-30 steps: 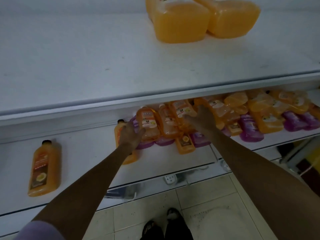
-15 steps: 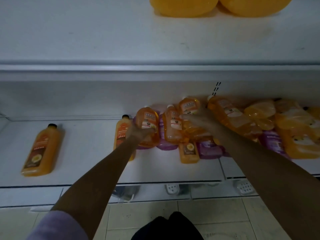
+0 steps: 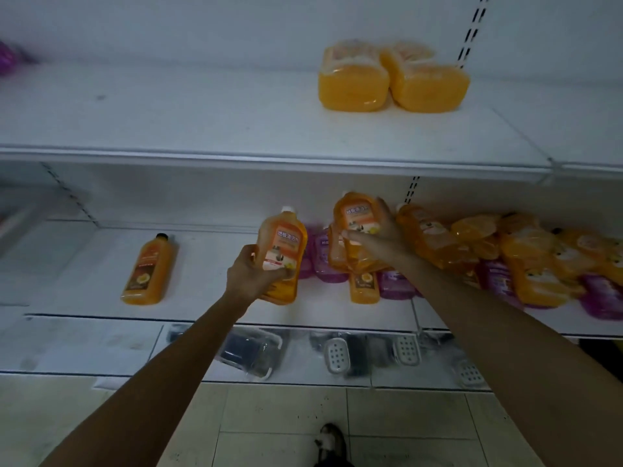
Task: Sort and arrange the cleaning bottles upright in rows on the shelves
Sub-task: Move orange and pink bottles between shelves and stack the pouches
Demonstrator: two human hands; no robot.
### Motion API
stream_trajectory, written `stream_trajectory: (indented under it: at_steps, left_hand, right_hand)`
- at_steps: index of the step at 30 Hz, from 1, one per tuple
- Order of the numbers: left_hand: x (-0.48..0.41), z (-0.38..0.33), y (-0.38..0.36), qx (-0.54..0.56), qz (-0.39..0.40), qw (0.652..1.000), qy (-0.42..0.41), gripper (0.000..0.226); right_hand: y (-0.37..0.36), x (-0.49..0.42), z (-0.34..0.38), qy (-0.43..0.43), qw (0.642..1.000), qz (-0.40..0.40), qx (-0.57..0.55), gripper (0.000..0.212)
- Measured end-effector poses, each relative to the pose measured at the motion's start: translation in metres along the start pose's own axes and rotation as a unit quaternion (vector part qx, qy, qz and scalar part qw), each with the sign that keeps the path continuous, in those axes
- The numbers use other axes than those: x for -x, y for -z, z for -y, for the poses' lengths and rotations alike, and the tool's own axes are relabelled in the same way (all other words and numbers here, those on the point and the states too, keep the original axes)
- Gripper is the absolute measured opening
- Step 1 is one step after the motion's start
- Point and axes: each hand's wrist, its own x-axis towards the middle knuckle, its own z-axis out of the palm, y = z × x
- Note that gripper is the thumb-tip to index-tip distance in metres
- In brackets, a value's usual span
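My left hand grips an orange cleaning bottle with a white cap, lifted off the middle shelf. My right hand grips a second orange bottle, held above a jumbled pile of orange bottles and purple bottles lying on that shelf's right side. One black-capped orange bottle lies flat on the shelf's left. Two large orange bottles lie on the upper shelf.
The bottom shelf holds white soap dishes and wrapped dark items. Something purple shows at the upper shelf's far left. Tiled floor and my shoe are below.
Both hands closed on orange bottles and lifted them out of the pile. The view tilted upward, bringing more of the upper shelf into sight.
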Motion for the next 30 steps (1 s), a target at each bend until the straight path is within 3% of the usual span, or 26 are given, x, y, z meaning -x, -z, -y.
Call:
stream_trajectory:
  at_steps: [5, 10, 14, 20, 30]
  left_hand:
    - [0.071, -0.003, 0.023, -0.001, 0.024, 0.999, -0.035, 0.076]
    - [0.128, -0.023, 0.034, -0.033, 0.045, 0.990, -0.132, 0.078]
    - [0.157, -0.053, 0.025, -0.012, 0.063, 0.980, -0.190, 0.080]
    - [0.192, -0.104, -0.012, 0.005, 0.107, 0.958, -0.266, 0.079]
    - [0.246, -0.213, -0.125, 0.027, 0.185, 0.916, -0.354, 0.083]
  right_hand:
    - [0.007, 0.071, 0.012, 0.074, 0.996, -0.031, 0.033, 0.097]
    - [0.040, 0.144, 0.021, 0.120, 0.990, -0.039, 0.064, 0.097]
    - [0.087, 0.188, 0.027, 0.128, 0.982, -0.108, 0.085, 0.095]
    - [0.169, 0.238, 0.013, 0.085, 0.969, -0.208, 0.098, 0.106]
    - [0.325, 0.283, -0.033, 0.027, 0.935, -0.313, 0.162, 0.105]
